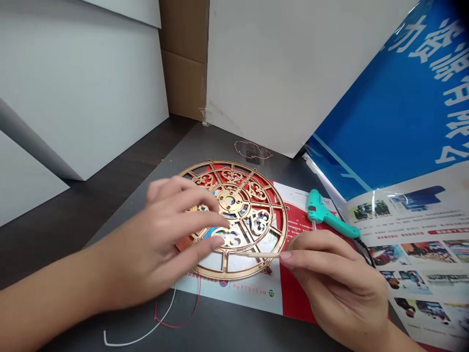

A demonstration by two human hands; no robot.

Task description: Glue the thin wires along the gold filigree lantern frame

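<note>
A round, gold-coloured openwork wheel [230,200] with curled ornaments lies flat on a red and white printed sheet [252,294]. My right hand [337,283], at the wheel's lower right, pinches a thin pointed wooden stick [260,254]. The stick's tip points left over the wheel's lower rim. My left hand [172,234] is over the wheel's left side, thumb and fingers apart, with nothing seen between them. Whether its fingertips touch the wheel cannot be made out. Red and white wires [179,326] come out below the wheel's lower left edge.
A turquoise glue gun [330,215] lies right of the wheel, its cord running behind my right hand. A thin wire loop [253,149] lies beyond the wheel. White panels [286,63] and a cardboard piece [185,58] stand behind; a blue printed poster [399,107] is at right.
</note>
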